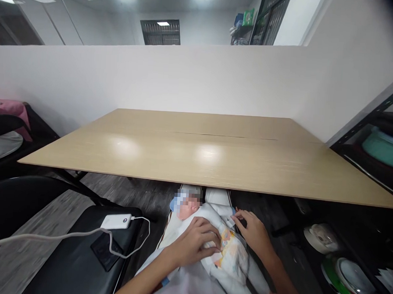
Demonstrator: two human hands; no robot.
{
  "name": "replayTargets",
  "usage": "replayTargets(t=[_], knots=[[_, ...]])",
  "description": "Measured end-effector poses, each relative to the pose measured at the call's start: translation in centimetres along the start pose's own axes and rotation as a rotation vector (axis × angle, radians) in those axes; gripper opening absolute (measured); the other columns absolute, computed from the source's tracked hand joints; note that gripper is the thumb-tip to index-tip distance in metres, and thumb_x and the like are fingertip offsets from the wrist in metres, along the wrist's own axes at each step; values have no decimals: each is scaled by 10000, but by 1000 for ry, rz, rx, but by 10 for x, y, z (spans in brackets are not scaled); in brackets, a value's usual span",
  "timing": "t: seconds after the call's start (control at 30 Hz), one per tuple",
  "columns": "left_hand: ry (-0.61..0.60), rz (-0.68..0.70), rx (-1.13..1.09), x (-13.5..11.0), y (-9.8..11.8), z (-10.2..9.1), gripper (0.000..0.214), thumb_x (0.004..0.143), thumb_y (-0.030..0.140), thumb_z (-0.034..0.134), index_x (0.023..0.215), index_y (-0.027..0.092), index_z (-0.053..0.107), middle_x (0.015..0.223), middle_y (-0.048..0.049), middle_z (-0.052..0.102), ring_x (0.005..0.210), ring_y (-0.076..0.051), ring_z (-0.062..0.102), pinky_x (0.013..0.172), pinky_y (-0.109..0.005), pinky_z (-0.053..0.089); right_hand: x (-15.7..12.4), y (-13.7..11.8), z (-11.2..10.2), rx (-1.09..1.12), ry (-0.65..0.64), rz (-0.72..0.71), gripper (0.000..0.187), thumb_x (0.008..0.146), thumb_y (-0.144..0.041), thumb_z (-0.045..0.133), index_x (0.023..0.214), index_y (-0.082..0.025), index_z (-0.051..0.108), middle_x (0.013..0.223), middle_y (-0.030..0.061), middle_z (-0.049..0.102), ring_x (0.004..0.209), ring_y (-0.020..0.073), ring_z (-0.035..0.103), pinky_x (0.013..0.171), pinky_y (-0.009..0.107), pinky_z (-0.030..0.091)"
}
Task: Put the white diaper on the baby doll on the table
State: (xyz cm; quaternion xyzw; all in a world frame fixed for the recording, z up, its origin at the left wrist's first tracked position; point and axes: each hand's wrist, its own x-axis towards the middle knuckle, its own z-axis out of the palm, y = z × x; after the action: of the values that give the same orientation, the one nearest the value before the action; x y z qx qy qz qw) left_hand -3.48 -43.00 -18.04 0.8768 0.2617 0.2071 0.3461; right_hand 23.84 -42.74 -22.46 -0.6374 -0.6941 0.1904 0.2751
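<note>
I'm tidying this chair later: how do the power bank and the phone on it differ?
The power bank is white; the phone is dark. A cable plugs into the power bank but, in this view, only crosses the phone. Both lie on the black seat.

**Wide over the table, tight at the lap**

- Over the table (pixel 216 152): broad open run back to the wall (pixel 200 79).
- Table's front edge: hard stop just beyond the figure (pixel 212 213); forward reach has to go above or under it.
- Between left hand (pixel 200 241) and right hand (pixel 253 231): narrow slot over the diaper (pixel 237 254). Left forearm blocks low entry from near left.
- Left: chair (pixel 79 237) in the way. Power bank (pixel 116 221) and phone (pixel 103 252) on the seat; cable (pixel 56 235) loops past its edge. Thin gap, chair to figure.
- Right: dark strip before the shelf stuff (pixel 321 238); depth unclear.
</note>
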Motion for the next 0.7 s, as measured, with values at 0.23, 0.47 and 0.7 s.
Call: replayTargets(t=[0.23, 0.47, 0.7], knots=[[-87, -41, -128, -17, 13, -20, 137, 1002, 321, 622, 1082, 221, 672, 1112, -52, 711, 1095, -207, 593, 1037, -339, 418, -8, -58, 2, 128, -214, -288, 365, 1028, -387, 545, 1362, -257, 616, 1379, 100, 635, 1301, 270, 562, 1122, 432, 444], [-153, -147, -109, -25, 19, -32, 191, 1007, 393, 601, 1069, 224, 665, 927, -30, 683, 992, -204, 612, 957, -325, 466, -47, -49, -36, 74, -424, -114, 422, 1074, -471, 431, 831, -219, 666, 821, 23, 695, 816, 199, 633, 774, 311, 461], [-504, 26, 380, 106, -3, 61, 594, 748, 537, 837, 1147, 121, 695, 1209, -186, 711, 1238, -384, 597, 1089, -536, 425, -84, 11, -17, 40, -531, 196, 328, 969, -463, 544, 784, -215, 650, 613, 4, 667, 579, 173, 575, 550, 283, 279]])
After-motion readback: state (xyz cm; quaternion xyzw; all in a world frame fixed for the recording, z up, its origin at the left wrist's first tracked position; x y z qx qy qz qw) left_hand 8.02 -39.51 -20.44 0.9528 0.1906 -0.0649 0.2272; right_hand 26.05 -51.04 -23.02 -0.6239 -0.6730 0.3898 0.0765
